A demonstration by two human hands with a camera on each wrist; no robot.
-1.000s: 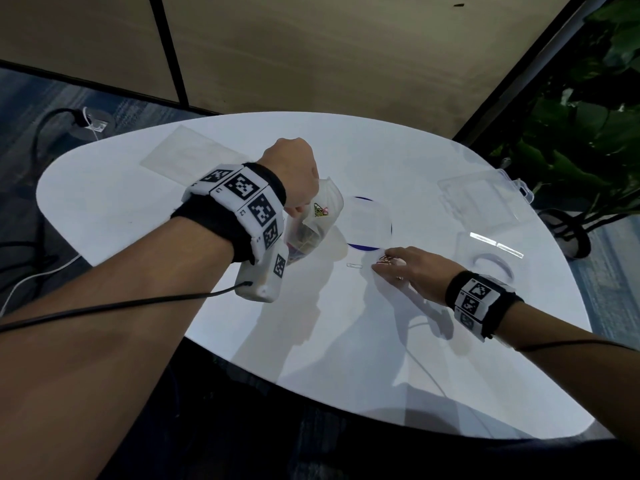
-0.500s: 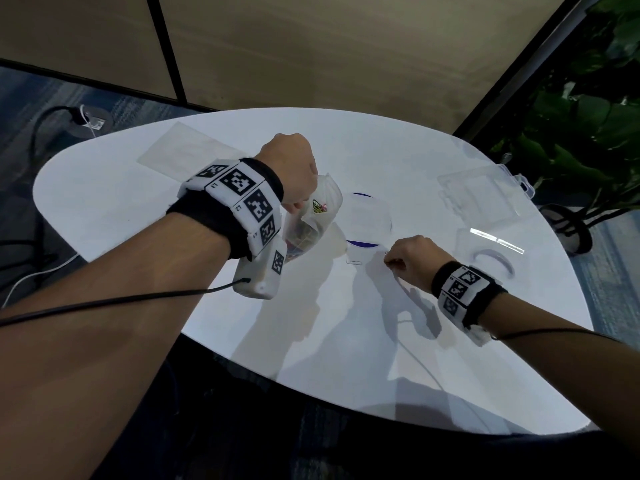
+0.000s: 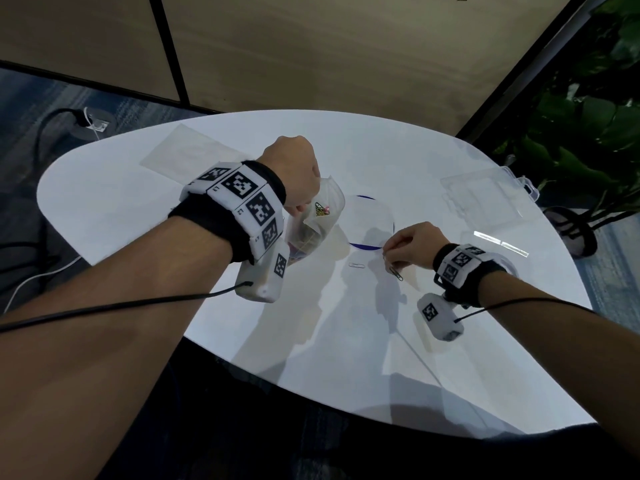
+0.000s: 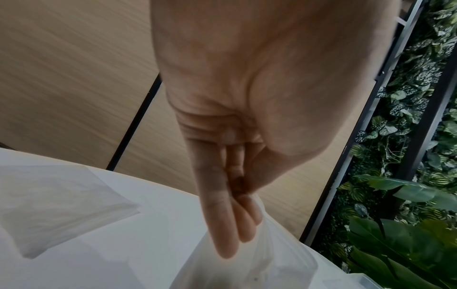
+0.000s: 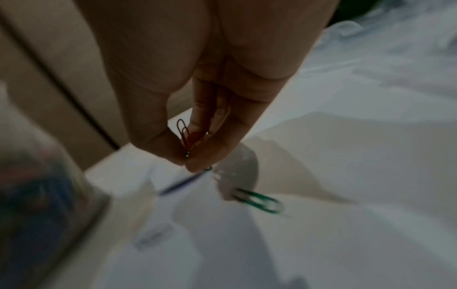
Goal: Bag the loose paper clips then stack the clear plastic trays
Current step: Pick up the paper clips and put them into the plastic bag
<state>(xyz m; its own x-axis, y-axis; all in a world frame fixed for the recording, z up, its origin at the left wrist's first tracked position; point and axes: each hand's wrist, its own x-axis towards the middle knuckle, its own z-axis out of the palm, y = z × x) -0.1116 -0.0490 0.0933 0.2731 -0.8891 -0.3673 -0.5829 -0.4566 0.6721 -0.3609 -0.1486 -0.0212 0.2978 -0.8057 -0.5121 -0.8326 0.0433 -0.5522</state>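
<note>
Since the frame a second ago the right hand (image 3: 412, 245) has risen off the table (image 3: 138, 209), where it lay flat over the clips, and now hangs above it with thumb and fingertips pinched on a small bunch of paper clips (image 5: 188, 135). The left hand (image 3: 294, 174) has stayed where it was, fingers and thumb pinching the rim of the clear bag (image 3: 318, 223) and holding it up.

The bag is thin, glossy and see-through, with coloured clips showing inside and a small printed label near its mouth. At 3 o'clock from the bag lies a round clear tray (image 3: 369, 223) with a dark blue edge. One pale loose clip (image 3: 357, 265) lies on the table between the two hands. At 2 o'clock, near the far table edge, sits a square clear tray (image 3: 485, 199).

The right wrist view shows what the head view cannot: the pinched clips are red, and a green clip (image 5: 259, 201) is just below the fingertips, blurred. The left wrist view shows a flat clear sheet (image 4: 56, 203) at 9 o'clock of the fingers (image 4: 222, 224).
</note>
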